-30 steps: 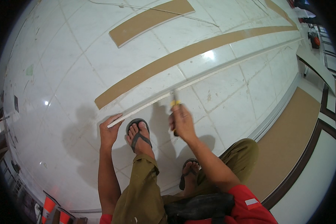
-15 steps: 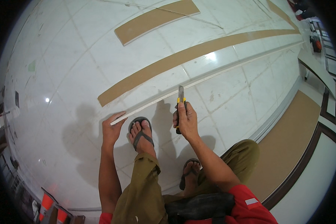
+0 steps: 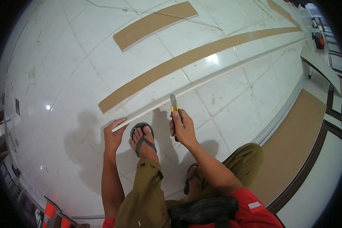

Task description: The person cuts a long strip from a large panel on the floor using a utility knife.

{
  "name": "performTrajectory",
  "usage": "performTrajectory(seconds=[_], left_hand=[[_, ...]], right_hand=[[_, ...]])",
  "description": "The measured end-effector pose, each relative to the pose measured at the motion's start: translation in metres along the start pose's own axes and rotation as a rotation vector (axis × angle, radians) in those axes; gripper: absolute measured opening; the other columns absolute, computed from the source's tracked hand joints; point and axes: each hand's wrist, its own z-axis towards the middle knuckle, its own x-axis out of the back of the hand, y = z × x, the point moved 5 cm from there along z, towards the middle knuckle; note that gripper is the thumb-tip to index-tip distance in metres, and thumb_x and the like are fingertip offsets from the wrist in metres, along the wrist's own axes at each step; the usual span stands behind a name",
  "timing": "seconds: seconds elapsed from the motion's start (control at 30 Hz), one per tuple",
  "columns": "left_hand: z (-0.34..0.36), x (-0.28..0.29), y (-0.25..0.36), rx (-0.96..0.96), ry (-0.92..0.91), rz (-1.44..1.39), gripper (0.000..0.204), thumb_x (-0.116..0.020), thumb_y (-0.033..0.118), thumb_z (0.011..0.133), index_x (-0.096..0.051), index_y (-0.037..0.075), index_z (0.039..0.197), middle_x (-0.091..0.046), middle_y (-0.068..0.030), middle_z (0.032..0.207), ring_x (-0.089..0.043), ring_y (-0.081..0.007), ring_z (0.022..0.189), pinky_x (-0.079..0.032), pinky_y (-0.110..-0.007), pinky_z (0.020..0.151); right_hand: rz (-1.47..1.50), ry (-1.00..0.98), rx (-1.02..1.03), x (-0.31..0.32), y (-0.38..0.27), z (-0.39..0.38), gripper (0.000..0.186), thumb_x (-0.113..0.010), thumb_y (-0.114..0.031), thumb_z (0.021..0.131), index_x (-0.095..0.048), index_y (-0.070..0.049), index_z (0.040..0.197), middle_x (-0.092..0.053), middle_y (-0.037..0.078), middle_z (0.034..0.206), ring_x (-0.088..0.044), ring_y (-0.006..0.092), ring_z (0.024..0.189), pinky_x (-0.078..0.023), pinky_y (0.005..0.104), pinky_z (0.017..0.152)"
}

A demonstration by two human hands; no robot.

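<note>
A long, narrow white board strip (image 3: pixel 193 86) stretches from near my feet to the far right, its pale cut edge facing up. My left hand (image 3: pixel 113 131) is closed round its near end, with the thumb on one side. My right hand (image 3: pixel 183 127) grips a utility knife (image 3: pixel 174 105) with a black and yellow handle. The knife's blade points away from me, its tip at the strip's edge; whether it touches cannot be told. My sandalled left foot (image 3: pixel 143 138) stands just right of the left hand.
Beyond the strip lie a long brown board strip (image 3: pixel 171 64) and a shorter brown board piece (image 3: pixel 155 24), with a thin cord (image 3: pixel 155 14) across it. A large brown panel (image 3: pixel 292 140) lies on the right beside dark-framed panels. Orange cones (image 3: pixel 50 212) stand at lower left.
My right hand and the knife have moved left and slightly nearer along the strip. My left hand keeps hold of the end. The view has shifted slightly.
</note>
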Motion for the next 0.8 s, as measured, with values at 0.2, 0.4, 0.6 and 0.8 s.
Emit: performTrajectory(seconds=[0.2, 0.4, 0.6, 0.8], left_hand=[[0.000, -0.003, -0.007, -0.003, -0.007, 0.008, 0.023, -0.080, 0.002, 0.097, -0.080, -0.002, 0.120, -0.082, -0.0137, 0.112, -0.075, -0.0159, 0.103, -0.058, -0.031, 0.095], [-0.001, -0.005, 0.000, -0.029, -0.019, 0.005, 0.023, -0.078, 0.000, 0.097, -0.079, -0.005, 0.119, -0.082, -0.0131, 0.111, -0.075, -0.0171, 0.102, -0.057, -0.033, 0.096], [0.000, -0.004, -0.013, -0.022, 0.018, 0.037, 0.025, -0.079, 0.001, 0.096, -0.080, -0.003, 0.120, -0.082, -0.0129, 0.111, -0.074, -0.0178, 0.104, -0.057, -0.034, 0.097], [0.003, 0.007, -0.023, -0.025, 0.009, 0.051, 0.023, -0.078, 0.008, 0.101, -0.078, -0.005, 0.120, -0.080, -0.0086, 0.104, -0.069, -0.0149, 0.098, -0.055, -0.033, 0.093]], right_hand=[[-0.062, -0.162, -0.067, -0.026, 0.011, -0.014, 0.040, -0.052, -0.040, 0.117, -0.056, -0.005, 0.098, -0.056, 0.002, 0.066, -0.054, 0.0101, 0.054, -0.044, 0.0291, 0.048], [-0.246, -0.125, 0.133, -0.026, 0.021, -0.015, 0.039, -0.057, -0.041, 0.114, -0.061, -0.004, 0.105, -0.066, 0.007, 0.075, -0.064, 0.0154, 0.064, -0.054, 0.0355, 0.062], [-0.046, 0.059, -0.041, 0.063, -0.001, 0.030, 0.042, -0.059, -0.046, 0.113, -0.064, -0.005, 0.106, -0.063, 0.005, 0.071, -0.061, 0.0138, 0.058, -0.050, 0.0336, 0.054], [0.088, 0.592, 0.096, 0.229, -0.048, 0.077, 0.040, -0.064, -0.041, 0.111, -0.063, -0.001, 0.107, -0.066, 0.009, 0.072, -0.063, 0.0163, 0.055, -0.053, 0.0342, 0.051]])
